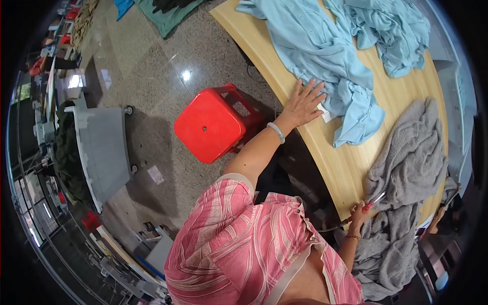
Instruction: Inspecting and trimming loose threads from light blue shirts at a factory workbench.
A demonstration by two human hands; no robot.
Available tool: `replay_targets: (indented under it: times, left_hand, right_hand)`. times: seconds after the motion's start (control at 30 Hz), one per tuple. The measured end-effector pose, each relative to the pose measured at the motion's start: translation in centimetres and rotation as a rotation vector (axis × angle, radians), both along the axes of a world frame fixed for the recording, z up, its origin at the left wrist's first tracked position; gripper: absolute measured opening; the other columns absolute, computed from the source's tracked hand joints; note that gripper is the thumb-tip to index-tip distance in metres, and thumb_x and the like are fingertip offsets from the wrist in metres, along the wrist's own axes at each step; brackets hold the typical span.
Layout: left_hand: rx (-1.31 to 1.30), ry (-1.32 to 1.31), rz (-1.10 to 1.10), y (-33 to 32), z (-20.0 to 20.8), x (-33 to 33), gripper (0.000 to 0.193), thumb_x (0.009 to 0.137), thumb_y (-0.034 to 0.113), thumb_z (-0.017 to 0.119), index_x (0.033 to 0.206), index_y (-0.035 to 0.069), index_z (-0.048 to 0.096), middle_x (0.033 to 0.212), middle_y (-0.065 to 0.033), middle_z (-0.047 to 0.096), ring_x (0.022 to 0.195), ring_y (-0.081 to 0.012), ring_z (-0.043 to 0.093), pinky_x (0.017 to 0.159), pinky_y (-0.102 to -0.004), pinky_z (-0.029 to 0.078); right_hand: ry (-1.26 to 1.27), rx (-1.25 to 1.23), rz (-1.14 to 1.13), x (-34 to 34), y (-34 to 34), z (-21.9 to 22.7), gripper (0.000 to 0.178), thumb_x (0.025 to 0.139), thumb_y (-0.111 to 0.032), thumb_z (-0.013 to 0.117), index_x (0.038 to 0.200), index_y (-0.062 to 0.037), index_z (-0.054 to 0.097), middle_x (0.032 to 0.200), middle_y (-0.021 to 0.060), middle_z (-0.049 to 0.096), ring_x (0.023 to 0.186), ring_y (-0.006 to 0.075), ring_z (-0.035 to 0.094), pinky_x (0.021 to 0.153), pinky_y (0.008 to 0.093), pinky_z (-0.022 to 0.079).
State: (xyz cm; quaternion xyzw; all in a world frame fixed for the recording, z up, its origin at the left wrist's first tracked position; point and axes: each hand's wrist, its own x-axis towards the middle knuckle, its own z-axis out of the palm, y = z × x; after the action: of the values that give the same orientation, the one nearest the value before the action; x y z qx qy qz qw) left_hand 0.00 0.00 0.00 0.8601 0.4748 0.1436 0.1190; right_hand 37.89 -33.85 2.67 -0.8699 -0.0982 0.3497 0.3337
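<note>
The left hand (305, 103) lies at the upper centre of the frame, fingers spread flat, its fingertips on the near edge of the blue cloth (317, 46) and a jade-coloured bangle (276, 133) around its wrist. A white slip (326, 114) shows just beside that hand, partly under the cloth. The blue cloth runs in loose folds from the upper edge down the table (305, 133), and a second blue heap (394, 35) sits at the upper right. At the lower right, the right hand (359, 214) is closed around a red-handled tool (368, 207), perhaps small scissors, though it is too small to tell for sure; its metal end points at the grey knit (414, 152). That knit lies bunched along the table's right side, and more grey fabric (389, 249) spreads below it. A red stool (209, 124) stands on the speckled floor (157, 76) left of the table, and a grey bin (105, 152) on wheels stands at the left, dark cloth (68, 157) in it.
</note>
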Motion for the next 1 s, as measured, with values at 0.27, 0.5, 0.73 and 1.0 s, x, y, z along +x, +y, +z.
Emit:
replay_targets:
  times: [0.27, 0.5, 0.73, 1.0]
  left_hand:
    - [0.107, -0.112, 0.009, 0.1, -0.8, 0.8, 0.054, 0.084, 0.043, 0.055, 0.13, 0.015, 0.053, 0.152, -0.0094, 0.027, 0.141, -0.0323, 0.019, 0.112, -0.0576, 0.012]
    - [0.123, -0.004, -0.179, 2.4, 0.3, -0.8, 0.06, 0.087, 0.045, 0.054, 0.137, 0.014, 0.045, 0.154, -0.0121, 0.019, 0.141, -0.0351, 0.017, 0.112, -0.0583, 0.009]
    - [-0.051, -0.013, -0.4, 4.7, 0.5, -1.0, 0.068, 0.083, 0.046, 0.061, 0.139, 0.011, 0.041, 0.152, -0.0178, 0.022, 0.138, -0.0407, 0.021, 0.109, -0.0615, 0.012]
    - [-0.266, -0.152, -0.732, 6.2, 1.4, -2.4, 0.064, 0.079, 0.032, 0.07, 0.134, 0.01, 0.046, 0.149, -0.0202, 0.028, 0.14, -0.0387, 0.021, 0.108, -0.0612, 0.009]
  right_hand:
    - [-0.306, 0.051, 0.3, -0.6, -2.1, 0.0, 0.074, 0.077, -0.004, 0.061, 0.143, -0.002, 0.029, 0.104, 0.0077, 0.051, 0.086, 0.0173, 0.052, 0.074, 0.0297, 0.046]
    - [-0.718, -0.349, 0.102, -4.9, -0.9, 0.3, 0.055, 0.094, -0.023, 0.052, 0.138, 0.0043, 0.035, 0.136, 0.0265, 0.044, 0.126, 0.0365, 0.044, 0.103, 0.0373, 0.035]
    - [-0.529, -0.218, -0.545, -11.4, -1.5, 1.4, 0.056, 0.095, -0.035, 0.052, 0.135, 0.0015, 0.041, 0.128, 0.0199, 0.054, 0.115, 0.0281, 0.054, 0.094, 0.0336, 0.042]
    - [-0.124, -0.118, -1.213, -25.2, -3.1, -4.8, 0.052, 0.09, -0.051, 0.054, 0.089, 0.0006, 0.052, 0.062, 0.0092, 0.057, 0.042, 0.02, 0.059, 0.033, 0.0297, 0.046]
